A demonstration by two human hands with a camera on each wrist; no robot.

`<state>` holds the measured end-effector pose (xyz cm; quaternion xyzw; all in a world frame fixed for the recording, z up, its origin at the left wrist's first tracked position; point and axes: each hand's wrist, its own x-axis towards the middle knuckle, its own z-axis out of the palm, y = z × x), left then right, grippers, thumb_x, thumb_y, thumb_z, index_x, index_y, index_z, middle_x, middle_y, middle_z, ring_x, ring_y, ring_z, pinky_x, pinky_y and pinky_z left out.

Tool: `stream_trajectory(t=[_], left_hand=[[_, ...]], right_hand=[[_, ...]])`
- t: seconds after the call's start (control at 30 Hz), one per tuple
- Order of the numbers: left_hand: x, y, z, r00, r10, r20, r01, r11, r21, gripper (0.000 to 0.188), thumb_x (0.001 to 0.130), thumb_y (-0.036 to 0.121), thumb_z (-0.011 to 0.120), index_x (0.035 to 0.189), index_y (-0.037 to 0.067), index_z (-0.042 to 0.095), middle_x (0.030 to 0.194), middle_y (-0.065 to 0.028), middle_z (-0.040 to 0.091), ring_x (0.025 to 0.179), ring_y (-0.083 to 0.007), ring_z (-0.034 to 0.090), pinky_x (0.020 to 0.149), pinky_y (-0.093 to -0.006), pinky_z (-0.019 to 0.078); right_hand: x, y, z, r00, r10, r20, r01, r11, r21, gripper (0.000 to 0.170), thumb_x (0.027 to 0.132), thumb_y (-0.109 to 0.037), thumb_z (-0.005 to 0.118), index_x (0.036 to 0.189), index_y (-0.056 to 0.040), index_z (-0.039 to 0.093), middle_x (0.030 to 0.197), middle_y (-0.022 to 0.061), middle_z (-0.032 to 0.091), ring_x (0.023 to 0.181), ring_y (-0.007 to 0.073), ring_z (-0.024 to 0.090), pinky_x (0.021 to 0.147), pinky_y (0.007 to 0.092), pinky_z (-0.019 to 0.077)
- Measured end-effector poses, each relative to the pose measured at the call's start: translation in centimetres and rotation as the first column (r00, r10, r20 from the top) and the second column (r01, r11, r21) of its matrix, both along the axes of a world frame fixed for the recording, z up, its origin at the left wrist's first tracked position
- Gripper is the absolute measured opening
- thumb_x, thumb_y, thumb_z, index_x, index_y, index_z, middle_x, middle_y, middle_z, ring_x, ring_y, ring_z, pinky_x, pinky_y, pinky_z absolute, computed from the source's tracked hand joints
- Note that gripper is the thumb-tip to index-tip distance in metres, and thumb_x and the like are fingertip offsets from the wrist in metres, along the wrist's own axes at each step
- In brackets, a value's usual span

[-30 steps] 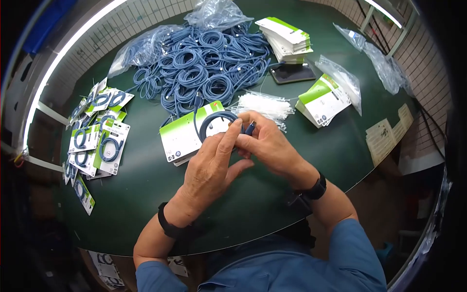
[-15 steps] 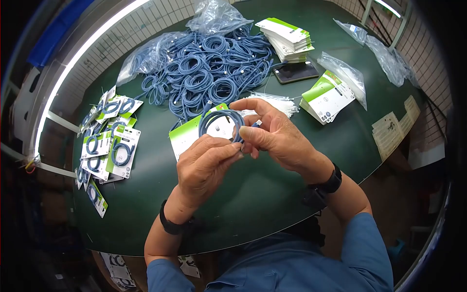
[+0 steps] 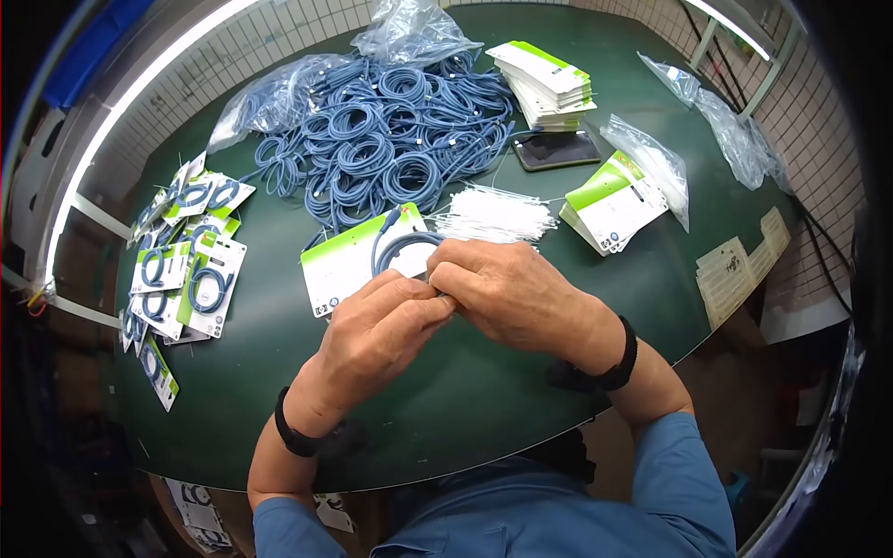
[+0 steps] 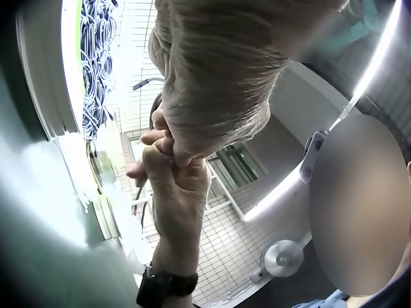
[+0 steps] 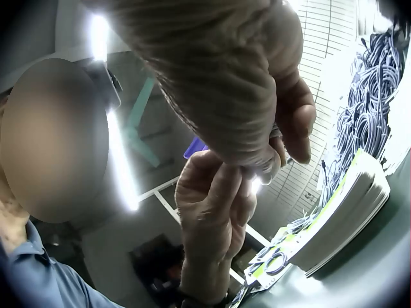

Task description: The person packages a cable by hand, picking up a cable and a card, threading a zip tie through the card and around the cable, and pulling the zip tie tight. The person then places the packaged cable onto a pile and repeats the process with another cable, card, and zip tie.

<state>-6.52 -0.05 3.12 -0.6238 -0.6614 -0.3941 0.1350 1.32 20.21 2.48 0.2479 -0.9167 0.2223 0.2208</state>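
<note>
A coiled blue cable (image 3: 402, 244) is held between both hands, one plug (image 3: 391, 219) standing out at its far left. My left hand (image 3: 379, 333) pinches the near side of the coil with thumb and curled fingers. From the right, my right hand (image 3: 510, 290) grips the same spot, its fingers curled and its thumb against the left fingertips. The hands cover the near right part of the coil. Behind the coil lies a stack of green and white cards (image 3: 344, 270). In the left wrist view, a plug (image 4: 142, 84) juts out beyond the fingers.
A heap of blue cable coils (image 3: 391, 130) lies at the back, beside plastic bags (image 3: 414, 33). White cable ties (image 3: 493, 214) are right behind the hands. Carded cables (image 3: 209, 284) pile up at left. A phone (image 3: 556, 150) and more card stacks (image 3: 614, 205) sit at right.
My right hand has turned over, its spread fingers now curled in on the coil against the left fingertips. The left fingers, straight earlier, are bent. The coil has dropped lower behind the hands.
</note>
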Motion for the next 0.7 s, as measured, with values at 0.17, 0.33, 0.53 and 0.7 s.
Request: stream_trajectory(t=[0.17, 0.33, 0.53, 0.7], left_hand=[[-0.4, 0.0, -0.8, 0.982, 0.023, 0.186, -0.017, 0.999, -0.031, 0.022, 0.079, -0.004, 0.082, 0.096, 0.001, 0.07, 0.088, -0.0118, 0.07, 0.076, -0.0265, 0.069, 0.066, -0.0362, 0.0554], [-0.5, -0.2, -0.8, 0.963, 0.025, 0.27, 0.005, 0.994, -0.107, 0.022, 0.078, -0.003, 0.082, 0.097, 0.002, 0.071, 0.087, -0.0109, 0.07, 0.075, -0.0256, 0.069, 0.065, -0.0363, 0.0553], [-1.0, -0.1, -1.0, 0.989, -0.078, 0.129, 0.093, 0.989, -0.118, 0.027, 0.074, -0.002, 0.082, 0.099, 0.005, 0.072, 0.087, -0.0096, 0.069, 0.075, -0.0244, 0.069, 0.063, -0.0358, 0.0549], [-0.8, -0.2, -1.2, 0.988, -0.104, 0.114, 0.115, 0.989, -0.096, 0.029, 0.074, -0.002, 0.081, 0.101, 0.007, 0.075, 0.089, -0.0093, 0.07, 0.075, -0.0242, 0.068, 0.062, -0.0349, 0.0547]], right_hand=[[-0.1, 0.1, -0.7, 0.982, -0.005, 0.188, 0.019, 0.997, -0.072, 0.023, 0.082, -0.006, 0.076, 0.098, -0.0057, 0.059, 0.097, 0.0076, 0.064, 0.088, 0.0304, 0.069, 0.069, 0.041, 0.0547], [0.0, 0.7, -1.0, 0.965, 0.072, 0.254, -0.025, 0.983, -0.185, 0.029, 0.081, -0.006, 0.08, 0.103, -0.0053, 0.06, 0.095, 0.0082, 0.065, 0.084, 0.0313, 0.069, 0.068, 0.0404, 0.0542], [0.4, 1.8, -0.5, 0.908, 0.247, 0.338, -0.102, 0.914, -0.394, 0.035, 0.08, -0.006, 0.084, 0.107, -0.0041, 0.062, 0.094, 0.0089, 0.068, 0.08, 0.0305, 0.069, 0.068, 0.0383, 0.054], [0.1, 3.2, -0.5, 0.86, 0.369, 0.353, -0.169, 0.857, -0.486, 0.032, 0.082, -0.006, 0.084, 0.108, -0.0036, 0.066, 0.09, 0.0077, 0.07, 0.077, 0.0236, 0.07, 0.066, 0.0341, 0.0532]])
